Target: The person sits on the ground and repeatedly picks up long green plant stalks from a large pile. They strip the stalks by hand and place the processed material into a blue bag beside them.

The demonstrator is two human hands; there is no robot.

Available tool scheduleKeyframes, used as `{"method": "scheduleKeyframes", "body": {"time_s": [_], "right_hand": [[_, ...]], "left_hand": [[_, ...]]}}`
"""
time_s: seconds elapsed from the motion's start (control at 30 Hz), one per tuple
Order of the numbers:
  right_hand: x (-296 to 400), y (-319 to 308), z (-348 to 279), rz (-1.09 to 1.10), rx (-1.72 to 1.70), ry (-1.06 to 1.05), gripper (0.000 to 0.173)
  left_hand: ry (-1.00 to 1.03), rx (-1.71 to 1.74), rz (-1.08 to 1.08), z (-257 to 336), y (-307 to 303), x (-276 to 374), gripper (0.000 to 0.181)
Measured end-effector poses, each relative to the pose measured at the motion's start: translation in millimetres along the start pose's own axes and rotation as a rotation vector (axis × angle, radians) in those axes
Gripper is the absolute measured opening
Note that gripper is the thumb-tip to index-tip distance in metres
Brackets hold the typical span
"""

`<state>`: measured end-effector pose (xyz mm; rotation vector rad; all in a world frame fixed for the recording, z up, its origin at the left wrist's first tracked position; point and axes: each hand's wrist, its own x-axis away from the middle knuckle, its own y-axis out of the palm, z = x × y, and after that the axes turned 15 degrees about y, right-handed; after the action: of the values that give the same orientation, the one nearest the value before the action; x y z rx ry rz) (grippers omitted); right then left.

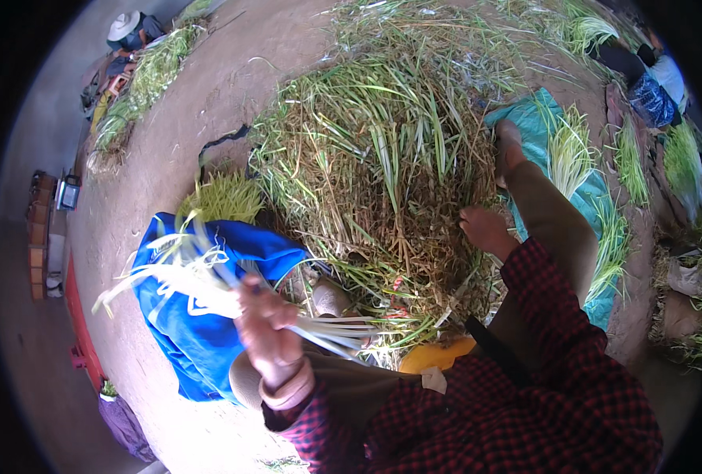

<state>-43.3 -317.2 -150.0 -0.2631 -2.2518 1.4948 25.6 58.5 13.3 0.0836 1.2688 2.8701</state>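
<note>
My left hand (268, 332) is closed around a bundle of pale leafy stalks (208, 284), above my bent left knee and a blue cloth (191, 349). The stalks' yellowish leaf ends point left over the cloth and their white ends point right. My right hand (487, 230) rests at the right side of a large heap of green and brown leafy stalks (375, 154); its fingers are curled, and whether they hold anything is unclear. More yellow-green stalks (226, 198) lie behind the blue cloth.
A teal sheet (529, 112) under my right foot bears pale stalks (567, 154). A person in a hat (131, 32) sits at the upper left by another heap; other people (653, 83) are at the upper right. A wooden shelf (40, 237) stands left.
</note>
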Motion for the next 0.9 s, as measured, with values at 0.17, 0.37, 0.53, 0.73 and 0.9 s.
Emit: {"method": "scheduleKeyframes", "body": {"time_s": [0.17,0.37,0.53,0.73,0.9], "right_hand": [[-2.4,-12.3,-80.1,-0.21,-0.263,0.097,0.026],[-10.6,40.1,-116.1,-0.331,-0.219,0.293,0.027],[-11.1,42.8,-102.1,-0.311,-0.28,0.281,0.025],[33.5,11.8,-82.6,-0.204,-0.563,0.019,0.029],[108.4,-10.9,-96.5,-0.289,-0.63,0.024,0.026]], "left_hand": [[-0.314,-0.034,0.075,-67.5,-1.9,18.1,0.019],[-0.365,-0.372,0.146,-99.2,9.2,37.1,0.022],[-0.37,-0.343,0.175,-99.7,19.9,26.8,0.022],[-0.355,-0.447,0.169,-111.8,22.3,22.2,0.013],[-0.273,-0.517,0.058,-126.1,17.0,22.1,0.011]]}}
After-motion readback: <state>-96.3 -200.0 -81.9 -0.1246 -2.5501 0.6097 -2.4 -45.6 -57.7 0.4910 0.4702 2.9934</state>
